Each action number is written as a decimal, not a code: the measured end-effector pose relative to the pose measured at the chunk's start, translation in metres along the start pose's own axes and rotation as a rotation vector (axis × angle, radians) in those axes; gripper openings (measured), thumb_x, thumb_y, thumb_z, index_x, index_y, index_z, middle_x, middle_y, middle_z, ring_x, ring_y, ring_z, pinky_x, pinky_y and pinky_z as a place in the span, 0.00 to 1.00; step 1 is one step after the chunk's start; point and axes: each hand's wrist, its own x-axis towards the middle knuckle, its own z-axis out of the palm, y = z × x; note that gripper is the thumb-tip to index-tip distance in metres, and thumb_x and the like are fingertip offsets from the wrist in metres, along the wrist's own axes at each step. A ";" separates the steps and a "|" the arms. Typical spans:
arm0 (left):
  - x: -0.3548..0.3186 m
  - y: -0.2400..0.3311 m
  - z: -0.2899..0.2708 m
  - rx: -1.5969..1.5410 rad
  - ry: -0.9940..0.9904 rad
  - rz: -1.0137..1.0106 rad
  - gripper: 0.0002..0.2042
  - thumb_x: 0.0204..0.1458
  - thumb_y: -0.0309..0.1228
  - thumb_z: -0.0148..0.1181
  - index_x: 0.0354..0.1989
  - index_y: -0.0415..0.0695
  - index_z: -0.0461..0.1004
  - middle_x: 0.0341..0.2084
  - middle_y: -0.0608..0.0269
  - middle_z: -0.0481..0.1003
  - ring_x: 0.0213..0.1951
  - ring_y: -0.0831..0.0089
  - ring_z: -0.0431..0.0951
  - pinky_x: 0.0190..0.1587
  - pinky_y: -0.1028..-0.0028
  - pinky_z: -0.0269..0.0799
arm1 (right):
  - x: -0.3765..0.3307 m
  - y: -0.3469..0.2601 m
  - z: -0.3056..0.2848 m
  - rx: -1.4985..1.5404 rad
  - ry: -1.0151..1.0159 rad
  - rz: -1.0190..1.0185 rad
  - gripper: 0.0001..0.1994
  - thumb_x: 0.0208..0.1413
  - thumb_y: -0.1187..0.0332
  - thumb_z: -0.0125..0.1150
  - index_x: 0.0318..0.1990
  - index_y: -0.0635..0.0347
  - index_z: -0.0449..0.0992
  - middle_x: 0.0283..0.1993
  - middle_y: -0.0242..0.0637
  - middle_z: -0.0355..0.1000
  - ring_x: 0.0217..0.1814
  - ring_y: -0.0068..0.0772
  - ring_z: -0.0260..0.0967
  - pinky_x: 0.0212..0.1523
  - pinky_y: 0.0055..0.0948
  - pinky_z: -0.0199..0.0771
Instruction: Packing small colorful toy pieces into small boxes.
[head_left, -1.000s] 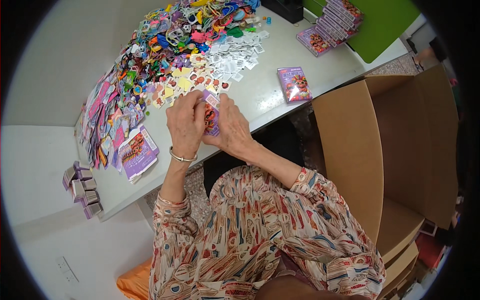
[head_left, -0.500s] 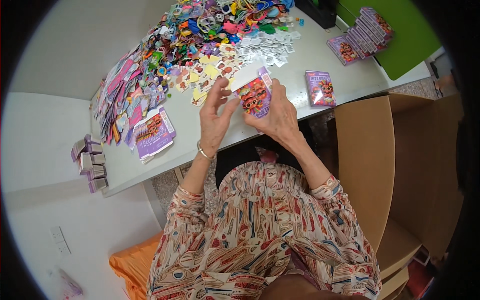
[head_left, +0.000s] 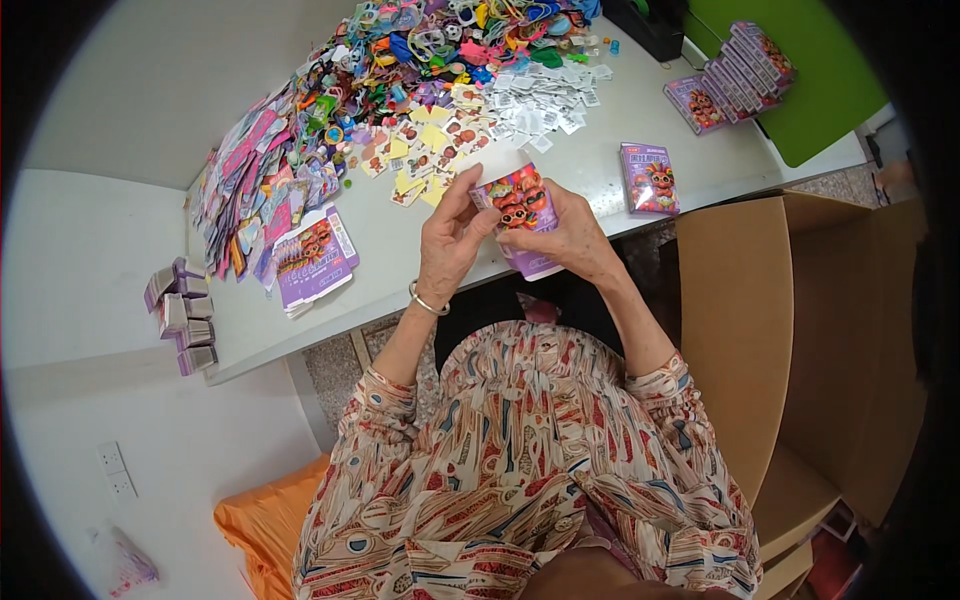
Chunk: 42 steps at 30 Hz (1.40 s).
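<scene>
One carton (head_left: 525, 205), flap (head_left: 503, 165) up, is gripped by both hands (head_left: 573, 242); finished-looking boxes (head_left: 748, 72) are stacked rightward, flat, unmade cartons (head_left: 318, 268) leftward.

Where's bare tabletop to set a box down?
Tabletop is bare between the white cards and the lone purple box, and between the flattened cartons and the left hand. Crowded: back left, under the trinket heap and colourful flat pieces.
</scene>
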 end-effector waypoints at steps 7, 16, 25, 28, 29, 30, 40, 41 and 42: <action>0.003 0.001 -0.021 -0.314 -0.118 -0.288 0.17 0.55 0.22 0.60 0.53 0.34 0.72 0.45 0.59 0.76 0.42 0.77 0.75 0.50 0.78 0.70 | -0.004 0.010 -0.007 0.129 -0.159 0.041 0.25 0.43 0.67 0.74 0.49 0.63 0.72 0.42 0.30 0.75 0.42 0.19 0.69 0.47 0.24 0.71; 0.021 0.035 -0.022 -0.019 -0.367 -0.215 0.29 0.52 0.21 0.62 0.64 0.43 0.63 0.58 0.63 0.66 0.43 0.79 0.75 0.46 0.77 0.74 | -0.003 0.017 -0.014 0.019 -0.280 0.012 0.27 0.40 0.62 0.76 0.47 0.64 0.72 0.39 0.37 0.76 0.40 0.26 0.72 0.45 0.28 0.72; 0.013 0.024 -0.031 0.202 -0.586 -0.279 0.28 0.54 0.24 0.60 0.65 0.44 0.61 0.62 0.57 0.62 0.47 0.76 0.74 0.48 0.76 0.72 | -0.004 0.019 -0.013 -0.017 -0.310 -0.003 0.29 0.39 0.59 0.76 0.45 0.66 0.70 0.37 0.43 0.76 0.39 0.35 0.74 0.43 0.33 0.72; 0.006 0.025 -0.021 0.491 -0.535 -0.038 0.25 0.55 0.26 0.57 0.63 0.43 0.63 0.61 0.51 0.63 0.50 0.64 0.75 0.50 0.71 0.71 | -0.005 0.025 -0.012 -0.042 -0.288 -0.011 0.28 0.39 0.58 0.76 0.45 0.66 0.70 0.36 0.44 0.75 0.39 0.36 0.74 0.42 0.33 0.72; 0.004 0.028 -0.018 0.570 -0.480 -0.015 0.24 0.56 0.26 0.56 0.63 0.43 0.63 0.60 0.49 0.63 0.52 0.59 0.73 0.51 0.69 0.71 | -0.004 0.026 -0.012 -0.057 -0.271 -0.014 0.28 0.40 0.58 0.75 0.44 0.66 0.70 0.36 0.45 0.75 0.38 0.37 0.73 0.42 0.34 0.72; 0.002 0.029 -0.015 0.649 -0.425 0.008 0.24 0.56 0.26 0.55 0.62 0.42 0.63 0.60 0.47 0.63 0.55 0.53 0.70 0.52 0.66 0.70 | -0.004 0.025 -0.011 -0.056 -0.273 -0.014 0.28 0.40 0.58 0.75 0.44 0.66 0.70 0.36 0.45 0.75 0.38 0.37 0.73 0.42 0.34 0.72; -0.014 0.017 0.004 0.563 -0.101 0.021 0.15 0.58 0.24 0.53 0.54 0.39 0.72 0.46 0.49 0.76 0.41 0.59 0.79 0.47 0.71 0.72 | -0.008 0.027 -0.010 -0.062 -0.262 0.117 0.27 0.40 0.61 0.75 0.45 0.65 0.71 0.38 0.40 0.75 0.40 0.31 0.71 0.45 0.30 0.70; -0.007 0.021 -0.002 0.296 -0.081 -0.171 0.13 0.58 0.25 0.55 0.51 0.37 0.74 0.41 0.55 0.78 0.39 0.68 0.78 0.45 0.74 0.72 | -0.007 0.025 -0.010 -0.052 -0.276 0.131 0.27 0.41 0.63 0.75 0.48 0.65 0.71 0.40 0.35 0.74 0.41 0.24 0.69 0.47 0.26 0.69; -0.002 0.025 -0.005 0.026 -0.060 -0.358 0.12 0.58 0.26 0.56 0.48 0.35 0.75 0.37 0.61 0.80 0.38 0.76 0.77 0.43 0.77 0.72 | -0.008 0.023 -0.011 -0.051 -0.279 0.132 0.27 0.41 0.63 0.75 0.48 0.65 0.71 0.40 0.35 0.74 0.41 0.24 0.69 0.47 0.26 0.69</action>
